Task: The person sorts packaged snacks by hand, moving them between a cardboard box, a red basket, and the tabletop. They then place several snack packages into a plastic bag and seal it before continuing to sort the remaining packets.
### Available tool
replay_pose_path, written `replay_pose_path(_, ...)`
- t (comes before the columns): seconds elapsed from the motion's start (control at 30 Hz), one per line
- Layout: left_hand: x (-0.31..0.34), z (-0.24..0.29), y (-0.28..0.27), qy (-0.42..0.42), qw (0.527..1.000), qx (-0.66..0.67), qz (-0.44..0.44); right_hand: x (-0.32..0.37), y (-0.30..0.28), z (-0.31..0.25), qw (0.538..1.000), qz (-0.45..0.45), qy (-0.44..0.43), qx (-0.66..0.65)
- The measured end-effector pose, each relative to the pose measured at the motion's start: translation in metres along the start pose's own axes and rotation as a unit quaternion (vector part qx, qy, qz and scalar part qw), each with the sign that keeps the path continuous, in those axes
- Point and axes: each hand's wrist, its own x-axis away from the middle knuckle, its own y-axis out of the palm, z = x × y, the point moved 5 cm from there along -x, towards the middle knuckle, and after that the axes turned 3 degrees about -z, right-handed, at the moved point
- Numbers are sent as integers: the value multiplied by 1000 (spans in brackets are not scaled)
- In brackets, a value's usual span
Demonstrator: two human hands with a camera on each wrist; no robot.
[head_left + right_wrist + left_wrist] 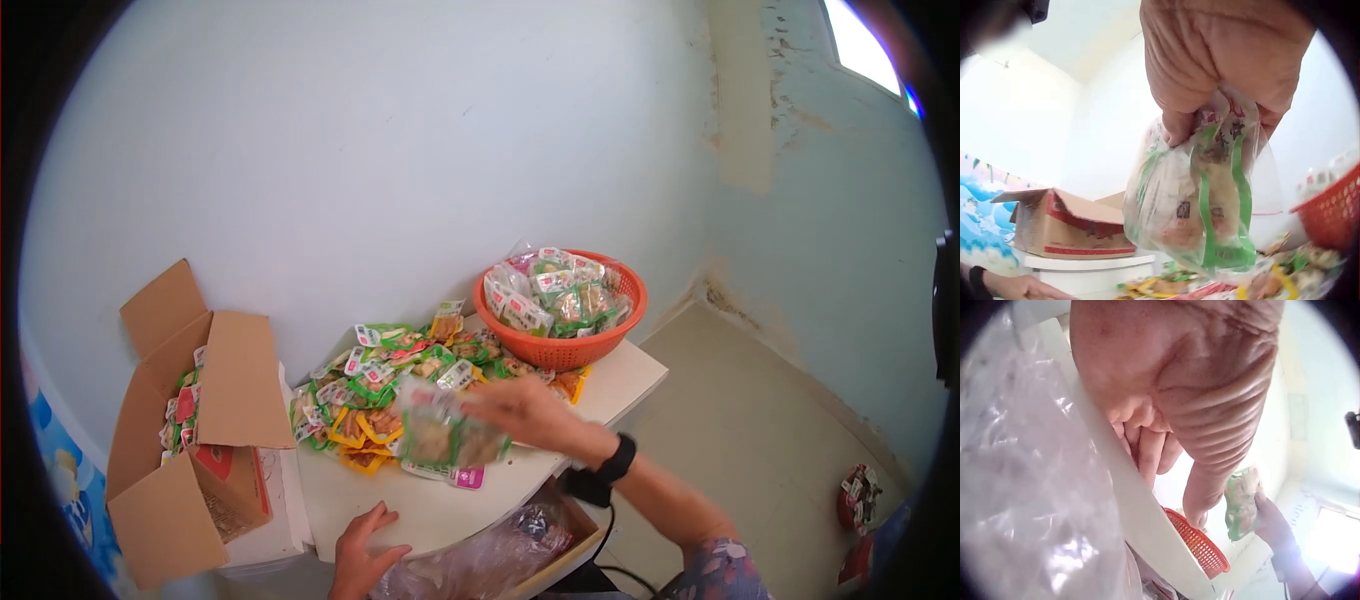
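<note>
Your right hand (pixel 525 412) pinches the top of a clear bag of packets (pixel 1175 215), lifted near the loose pile (pixel 380 424). Beyond that hand, the orange basket (pixel 565 352) already holds bagged packets; the work looks partway, with plenty loose beside it (the carton (pixel 240 385) farther left has more). Your left hand (pixel 362 555), nearer you, is empty, fingers relaxed.

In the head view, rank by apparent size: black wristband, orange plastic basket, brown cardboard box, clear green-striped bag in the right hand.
Brown cardboard box
Orange plastic basket
Clear green-striped bag
Black wristband
</note>
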Motion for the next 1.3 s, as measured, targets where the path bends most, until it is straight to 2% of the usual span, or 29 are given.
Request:
replay_pose_path(0.07,0,-4,2,0,1000,10,0,-8,-52,3,998,50,25,15)
replay_pose_path(0.1,1,-5,3,-1,1000,15,2,-11,-74,10,994,95,29,-38)
replay_pose_path(0.17,0,-2,5,10,1000,-7,9,-15,-126,9,987,136,63,51)
replay_pose_path(0.23,1,-5,6,14,1000,-12,5,-24,-173,35,968,202,-10,151)
replay_pose_path(0.33,7,-23,14,10,1000,1,-5,-25,-223,53,936,195,68,286)
replay_pose_path(0.43,6,-24,17,10,1000,-16,8,-20,-245,83,922,151,117,336)
replay_pose_path(0.53,4,-18,17,21,998,-61,10,-16,-243,114,925,104,55,363)
replay_pose_path(0.63,4,-9,16,48,993,-102,17,-23,-232,120,941,-1,65,332)
replay_pose_path(0.83,1,-5,18,2,997,-67,22,-40,-226,150,967,-72,83,230)
replay_pose_path(0.93,2,-4,17,-15,998,-54,28,-38,-215,181,956,-89,114,257)
replay_pose_path(1.03,3,-1,16,-9,998,-56,36,-40,-208,187,950,-101,166,246)
replay_pose_path(1.1,1,7,16,-7,998,-44,45,-37,-205,184,946,-78,169,265)
replay_pose_path(1.23,4,-3,16,21,997,-68,32,-33,-204,152,918,-44,192,344)
replay_pose_path(1.3,-1,4,15,48,995,-77,36,-30,-203,133,903,13,140,406)
